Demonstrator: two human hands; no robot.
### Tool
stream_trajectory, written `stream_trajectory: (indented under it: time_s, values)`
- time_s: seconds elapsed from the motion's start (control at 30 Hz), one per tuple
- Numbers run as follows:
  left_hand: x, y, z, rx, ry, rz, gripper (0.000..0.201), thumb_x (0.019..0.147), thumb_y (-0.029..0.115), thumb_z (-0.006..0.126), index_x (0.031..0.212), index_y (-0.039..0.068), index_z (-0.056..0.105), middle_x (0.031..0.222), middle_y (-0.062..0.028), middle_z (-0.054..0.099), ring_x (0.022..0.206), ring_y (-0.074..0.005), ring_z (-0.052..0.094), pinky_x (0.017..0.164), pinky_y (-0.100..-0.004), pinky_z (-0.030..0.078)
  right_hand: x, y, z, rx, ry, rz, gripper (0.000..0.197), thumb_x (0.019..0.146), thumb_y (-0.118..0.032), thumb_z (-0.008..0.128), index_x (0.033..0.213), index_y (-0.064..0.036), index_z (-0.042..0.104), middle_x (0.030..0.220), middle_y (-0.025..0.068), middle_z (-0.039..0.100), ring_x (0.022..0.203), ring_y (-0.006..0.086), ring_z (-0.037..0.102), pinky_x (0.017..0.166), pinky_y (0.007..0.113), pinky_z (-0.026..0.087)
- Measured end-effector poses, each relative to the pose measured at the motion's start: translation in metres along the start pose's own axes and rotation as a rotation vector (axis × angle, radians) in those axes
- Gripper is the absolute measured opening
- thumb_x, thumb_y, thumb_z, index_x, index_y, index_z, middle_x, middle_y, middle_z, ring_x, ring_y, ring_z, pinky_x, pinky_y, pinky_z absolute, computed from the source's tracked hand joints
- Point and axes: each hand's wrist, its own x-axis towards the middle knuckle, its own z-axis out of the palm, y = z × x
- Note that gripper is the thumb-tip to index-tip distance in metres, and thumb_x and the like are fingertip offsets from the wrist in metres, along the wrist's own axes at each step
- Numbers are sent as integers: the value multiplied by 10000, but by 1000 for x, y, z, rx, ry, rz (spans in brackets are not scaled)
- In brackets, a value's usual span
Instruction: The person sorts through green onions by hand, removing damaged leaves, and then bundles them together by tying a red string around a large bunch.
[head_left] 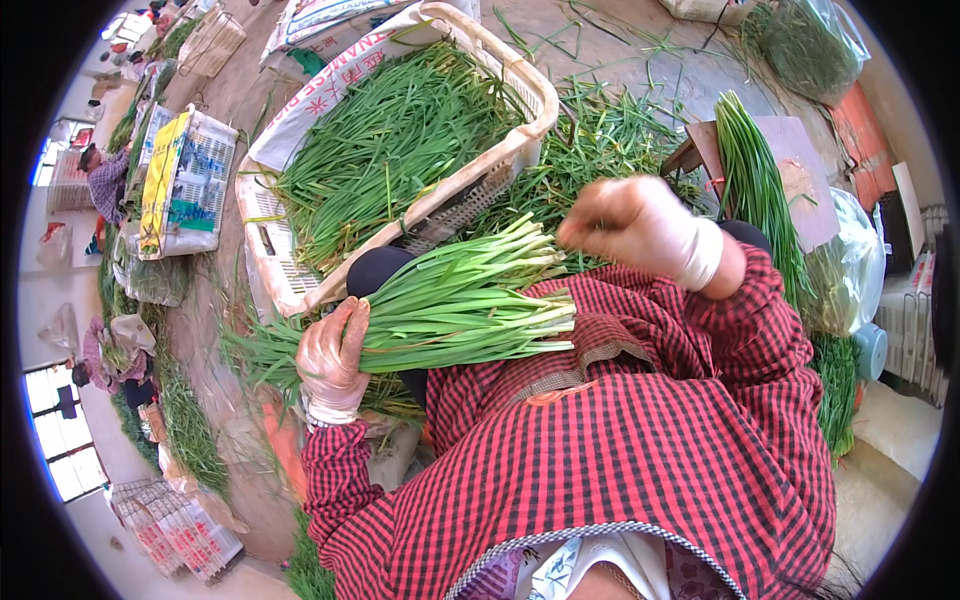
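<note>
My gloved left hand (333, 358) is closed round the leafy part of a bunch of garlic chives (460, 312) held across my lap. The pale cut ends of the bunch point right, and its long leaves trail out past the left hand. Close to those ends, my gloved right hand (640, 228) is raised with its fingers bent inward. Motion blurs these fingers, so I cannot make out whether anything is in them. Just beyond the bunch stands a pale plastic crate (538, 105), tilted and filled with loose green chives (395, 140).
Loose chives (610, 150) lie heaped on the floor right of the crate. Another chive bunch (745, 165) drapes over a low board (805, 185) at right, near a clear plastic bag (845, 262). At left are a stacked crate (205, 180) and a co-worker (107, 183).
</note>
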Motion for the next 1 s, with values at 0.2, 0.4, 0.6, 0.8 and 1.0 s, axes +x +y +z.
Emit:
stream_trajectory:
  time_s: [0.2,0.4,0.6,0.8,1.0]
  values:
    - [4,3,-5,-8,83,-12,645,696,122,732,1328,125,602,1170,-99,670,928,-292,665,767,-402,533,9,-14,51,-353,-87,-208,198,786,-192,693,971,-129,663,768,46,598,695,257,652,601,389,535]
    - [-10,-3,-1,3,67,16,642,690,75,710,1321,117,601,1181,-94,674,934,-288,666,764,-399,537,1,-8,50,-246,-58,-319,129,826,-188,693,859,-109,596,745,68,567,650,282,633,554,391,513]
    - [-9,0,-2,18,122,-1,582,728,75,685,1303,99,605,1165,-111,689,895,-299,677,732,-405,547,-45,38,-11,-200,82,106,86,869,-137,695,887,-57,670,799,121,675,721,326,672,632,374,549]
    - [-6,1,0,5,111,23,593,717,69,690,1303,90,604,1171,-116,684,902,-304,678,733,-399,544,-51,36,-21,-260,138,211,245,845,-22,658,1064,-105,734,905,103,710,762,261,707,708,342,577]
    - [8,3,-7,-25,86,81,642,689,49,687,1321,88,584,1196,-116,670,919,-304,680,740,-400,541,9,-29,51,-375,-158,-433,452,849,-210,584,1299,-174,606,673,25,604,568,215,648,497,376,514]
